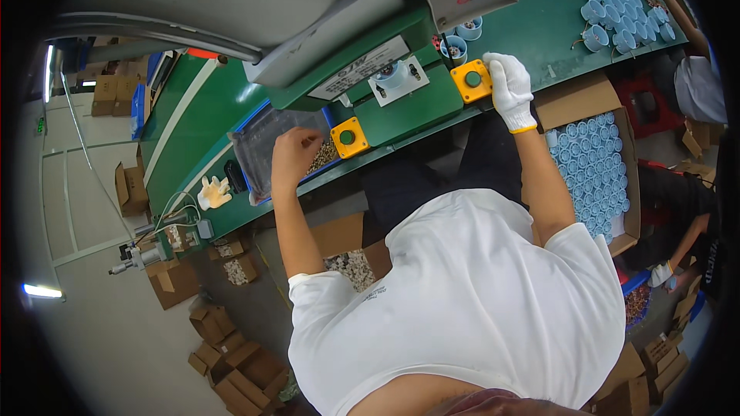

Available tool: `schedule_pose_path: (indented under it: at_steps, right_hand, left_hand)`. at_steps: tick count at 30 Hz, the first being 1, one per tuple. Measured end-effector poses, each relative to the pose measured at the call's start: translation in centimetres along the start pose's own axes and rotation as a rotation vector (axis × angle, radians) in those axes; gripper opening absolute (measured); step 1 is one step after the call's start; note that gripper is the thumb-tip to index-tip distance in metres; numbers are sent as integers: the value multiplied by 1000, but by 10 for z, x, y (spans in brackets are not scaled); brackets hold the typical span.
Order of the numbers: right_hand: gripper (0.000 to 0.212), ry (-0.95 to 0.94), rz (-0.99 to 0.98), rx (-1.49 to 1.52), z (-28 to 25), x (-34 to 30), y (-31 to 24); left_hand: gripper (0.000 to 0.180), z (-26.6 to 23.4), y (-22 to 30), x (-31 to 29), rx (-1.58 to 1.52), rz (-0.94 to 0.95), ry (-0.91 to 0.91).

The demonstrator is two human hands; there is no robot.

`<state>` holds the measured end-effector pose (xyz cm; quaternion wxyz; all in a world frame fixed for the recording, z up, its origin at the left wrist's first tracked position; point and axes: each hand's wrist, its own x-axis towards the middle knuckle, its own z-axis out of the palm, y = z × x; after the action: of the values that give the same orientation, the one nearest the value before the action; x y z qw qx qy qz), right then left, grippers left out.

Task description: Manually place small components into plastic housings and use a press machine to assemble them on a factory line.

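Note:
My left hand [291,158], bare, is over the right part of a dark-lined blue tray [262,146]. Its fingers are bent together, and anything between them is hidden. Small brass-coloured parts [325,156] lie in the tray beside the fingertips. Just right of them sits a yellow button box [349,139] with a green button. My right hand [510,92], in a white knit glove, is closed at the right edge of a second yellow button box [461,90]. Between the boxes, a light blue cup [391,75] sits on the metal plate [408,86] of a green press.
The grey press head [324,31] overhangs the green bench. Light blue cups [617,11] cluster at the far right; two more [455,48] stand behind the right box. A carton of blue cups [586,169] is by my right arm. A spare glove [213,192] lies left.

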<state>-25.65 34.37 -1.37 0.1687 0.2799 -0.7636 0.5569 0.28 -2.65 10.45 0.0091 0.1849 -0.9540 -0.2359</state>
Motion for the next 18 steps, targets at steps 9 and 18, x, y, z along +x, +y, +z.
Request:
schedule_pose_path:
  at_steps: [9,18]
  right_hand:
    - [27,-4,-8,-30,-2,3,0]
    - [25,-29,1,-35,-2,3,-2]
  left_hand:
    - [19,15,105,64,-478,298,296]
    - [21,24,113,107,-370,410,171]
